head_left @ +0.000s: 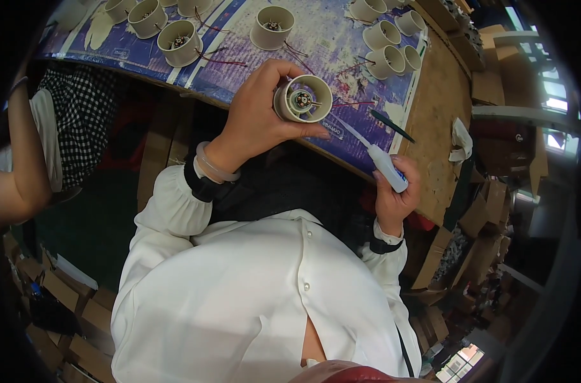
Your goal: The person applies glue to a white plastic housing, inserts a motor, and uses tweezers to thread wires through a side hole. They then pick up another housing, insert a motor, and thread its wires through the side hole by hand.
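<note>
My left hand (260, 110) is wrapped round a cream plastic cup-shaped housing (325, 96) and holds it above the table's front edge. The housing's open mouth is tilted toward me. Inside it sits a small motor (301, 101), and a thin dark red wire runs out to the right. In my right hand (399, 195) is a small white glue bottle (385, 165) with a long thin nozzle, its tip close to the housing's rim. Whether the tip touches the housing I cannot tell. On the table beyond stands another housing with a motor (272, 29).
More cream housings (179, 45) with wires stand at the back left, and several (385, 62) lie at the back right. A dark green pen-like tool (392, 125) rests on the blue-purple table cover (233, 70). A co-worker's arm (29, 153) is at left. Cardboard boxes (488, 210) stand at right.
</note>
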